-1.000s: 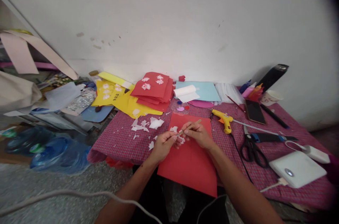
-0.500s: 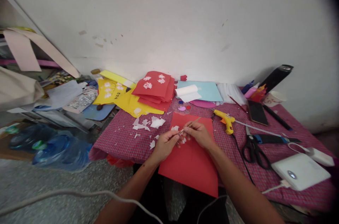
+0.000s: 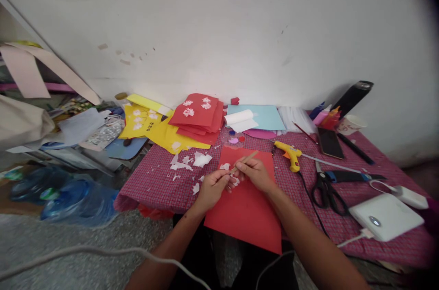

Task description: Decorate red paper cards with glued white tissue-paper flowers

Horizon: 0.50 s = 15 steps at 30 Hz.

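Note:
A red sheet of paper (image 3: 245,217) lies over the table's front edge, beneath both hands. My right hand (image 3: 255,174) pinches a flat wooden stick (image 3: 250,157) that slants down to the left. At the stick's lower end, my left hand (image 3: 211,188) has its thumb and fingers pressed together; what lies between them is too small to make out. Small white paper bits (image 3: 225,167) rest on the red sheet by the fingers, partly hidden. Torn white paper scraps (image 3: 202,159) are scattered on the checked cloth left of the sheet.
Behind stand folded red cards (image 3: 197,114) with white blossoms, yellow paper (image 3: 178,136) and a white roll (image 3: 239,117). To the right lie a yellow glue gun (image 3: 290,155), black scissors (image 3: 325,191), a utility knife (image 3: 345,177), a phone (image 3: 329,142) and a white power bank (image 3: 386,217).
The stick has turned in my fingers and shows a broader face now. My left fingertips have shifted slightly down, off the stick's end. The view has swung a little.

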Tool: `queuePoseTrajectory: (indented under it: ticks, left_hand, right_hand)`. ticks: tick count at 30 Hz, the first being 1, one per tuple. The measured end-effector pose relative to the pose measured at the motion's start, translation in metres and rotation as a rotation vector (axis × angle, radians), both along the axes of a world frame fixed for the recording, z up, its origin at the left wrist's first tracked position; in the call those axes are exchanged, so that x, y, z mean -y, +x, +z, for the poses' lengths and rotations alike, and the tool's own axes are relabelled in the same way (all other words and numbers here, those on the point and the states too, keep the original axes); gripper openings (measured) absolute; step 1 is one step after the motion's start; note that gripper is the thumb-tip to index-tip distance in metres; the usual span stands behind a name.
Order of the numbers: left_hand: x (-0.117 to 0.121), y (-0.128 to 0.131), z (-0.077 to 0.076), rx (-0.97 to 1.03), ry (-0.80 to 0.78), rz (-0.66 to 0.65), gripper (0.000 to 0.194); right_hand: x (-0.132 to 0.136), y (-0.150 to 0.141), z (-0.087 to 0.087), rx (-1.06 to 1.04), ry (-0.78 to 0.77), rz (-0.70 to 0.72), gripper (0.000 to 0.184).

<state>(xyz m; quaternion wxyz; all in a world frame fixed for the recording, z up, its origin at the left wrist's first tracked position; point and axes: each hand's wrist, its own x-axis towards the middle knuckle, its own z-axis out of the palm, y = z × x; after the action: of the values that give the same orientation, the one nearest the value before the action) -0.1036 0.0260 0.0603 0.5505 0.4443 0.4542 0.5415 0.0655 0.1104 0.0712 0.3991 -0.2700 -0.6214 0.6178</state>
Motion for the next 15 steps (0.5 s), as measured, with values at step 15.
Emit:
queuePoseTrajectory:
  ticks: [15]
  left_hand:
    - [-0.036,-0.042,0.034,-0.267,0.105,0.232,0.03]
  right_hand:
    - [-0.017,0.014,0.0,0.077,0.241,-0.665,0.034]
